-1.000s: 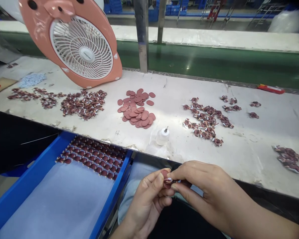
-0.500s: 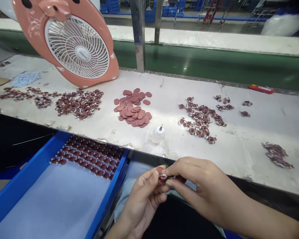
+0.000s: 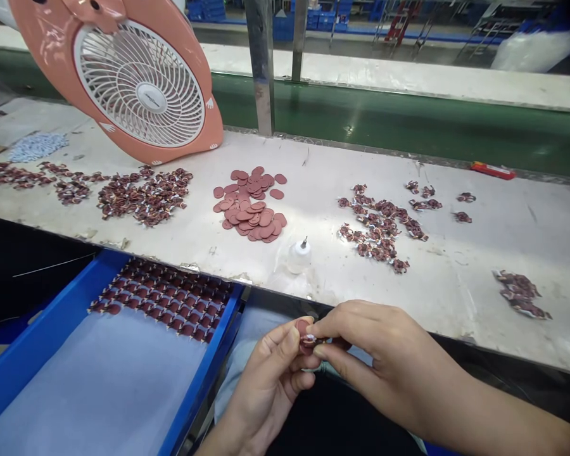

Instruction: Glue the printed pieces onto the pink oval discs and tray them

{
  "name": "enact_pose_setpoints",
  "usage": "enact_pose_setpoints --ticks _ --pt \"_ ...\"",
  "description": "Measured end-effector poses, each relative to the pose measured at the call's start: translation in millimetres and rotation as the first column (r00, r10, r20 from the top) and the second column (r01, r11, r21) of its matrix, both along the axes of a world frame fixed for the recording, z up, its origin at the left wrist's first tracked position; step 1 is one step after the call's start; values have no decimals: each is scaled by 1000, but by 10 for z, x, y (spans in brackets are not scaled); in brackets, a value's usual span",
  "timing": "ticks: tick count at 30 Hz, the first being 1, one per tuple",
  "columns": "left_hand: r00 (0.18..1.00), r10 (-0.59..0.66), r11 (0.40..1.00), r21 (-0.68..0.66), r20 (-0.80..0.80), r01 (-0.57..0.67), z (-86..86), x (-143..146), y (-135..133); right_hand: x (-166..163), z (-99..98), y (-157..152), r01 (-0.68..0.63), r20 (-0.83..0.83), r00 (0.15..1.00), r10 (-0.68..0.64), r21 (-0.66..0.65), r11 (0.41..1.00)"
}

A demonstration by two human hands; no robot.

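Between my two hands, just off the table's near edge, is a reddish-brown oval disc (image 3: 303, 327) with a small brown-and-white piece (image 3: 310, 339) against it. My left hand (image 3: 275, 367) pinches the disc between thumb and fingers. The thumb and forefinger of my right hand (image 3: 370, 345) are closed on the small piece, whose details the fingertips partly hide. A loose pile of the same oval discs (image 3: 251, 212) lies on the table ahead. Right of it are clusters of small brown-and-white pieces (image 3: 380, 221). A squeeze bottle (image 3: 299, 254) with a thin metal tip stands near the edge.
An orange fan (image 3: 142, 88) stands at the back left, behind more brown pieces (image 3: 142, 193). At lower left, a blue tray (image 3: 42, 345) holds rows of joined brown pieces (image 3: 161, 297) on a pale sheet. A red tool (image 3: 493, 170) lies at the back right. A metal post (image 3: 260, 69) rises behind.
The view has shifted slightly, so the table's contents sit a little further left. Both hands keep nearly the same hold on the disc and small piece.
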State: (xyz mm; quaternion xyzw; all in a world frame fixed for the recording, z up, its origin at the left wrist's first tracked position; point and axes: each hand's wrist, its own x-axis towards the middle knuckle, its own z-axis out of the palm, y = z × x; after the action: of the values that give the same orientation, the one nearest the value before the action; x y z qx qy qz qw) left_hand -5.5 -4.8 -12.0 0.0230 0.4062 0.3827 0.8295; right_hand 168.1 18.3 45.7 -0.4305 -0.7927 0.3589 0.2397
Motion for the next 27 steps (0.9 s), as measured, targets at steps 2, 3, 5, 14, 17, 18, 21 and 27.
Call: enact_pose_setpoints --ticks 2,3,5,14,17,18,21,27 --pt "1000 -14 1000 4 4 14 -8 -12 1 -1 7 -8 -4 -1 1000 4 -24 1000" --pt "1000 -16 1000 10 9 16 -14 -17 2 -2 13 -12 -10 -2 1000 10 -37 999" --pt "999 -22 999 33 31 21 -29 -25 1 -1 37 -19 -21 0 1000 21 -62 998" --pt "970 -10 992 -123 243 41 -107 -98 3 103 78 -41 95 -121 989 -89 45 994" --pt "950 -2 988 -146 313 50 -109 -98 18 121 30 -40 141 -131 983 -131 65 988" --pt "947 -2 989 -139 320 50 -108 -92 23 119 17 -36 136 -139 982 -127 58 989" --pt "955 -4 993 -115 297 40 -109 -70 35 94 -11 -18 105 -167 981 -101 18 994" --pt "973 -17 1000 -6 231 18 -121 -53 34 33 -63 12 64 -144 987 -72 -62 996"
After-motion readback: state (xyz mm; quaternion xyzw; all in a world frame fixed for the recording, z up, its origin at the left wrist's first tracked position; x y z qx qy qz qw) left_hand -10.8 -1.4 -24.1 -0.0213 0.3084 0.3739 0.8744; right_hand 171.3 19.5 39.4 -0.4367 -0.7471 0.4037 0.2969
